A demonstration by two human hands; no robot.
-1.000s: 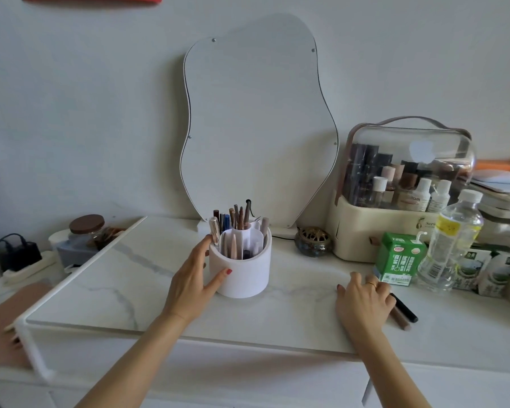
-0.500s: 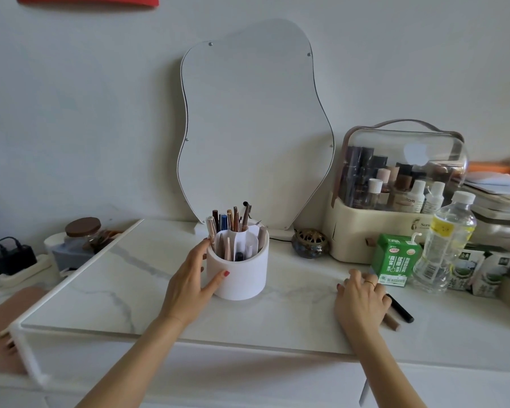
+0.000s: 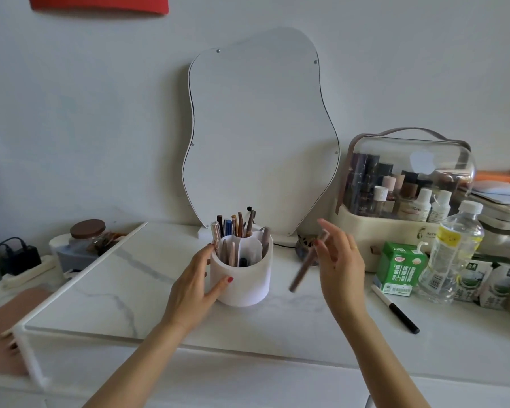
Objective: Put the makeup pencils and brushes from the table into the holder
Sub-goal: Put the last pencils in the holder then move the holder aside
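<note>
A white round holder [image 3: 242, 285] stands mid-table, with several pencils and brushes [image 3: 235, 226] upright in its compartments. My left hand [image 3: 193, 282] cups the holder's left side, thumb on its front. My right hand [image 3: 340, 265] is raised just right of the holder and pinches a brown makeup pencil [image 3: 302, 267], which hangs tilted in the air and is blurred. A black pencil [image 3: 395, 309] lies flat on the table at the right, in front of the green carton.
A wavy mirror [image 3: 259, 136] leans on the wall behind the holder. A clear-lidded cosmetics case [image 3: 407, 184], green carton [image 3: 401, 269], water bottle [image 3: 451, 251] and more cartons crowd the right. A jar [image 3: 87, 235] and a charger [image 3: 18, 259] sit left of the marble tabletop [image 3: 124, 290].
My right hand has lifted off the table with the brown pencil and moved left toward the holder. The black pencil stays on the table. My left hand still holds the holder.
</note>
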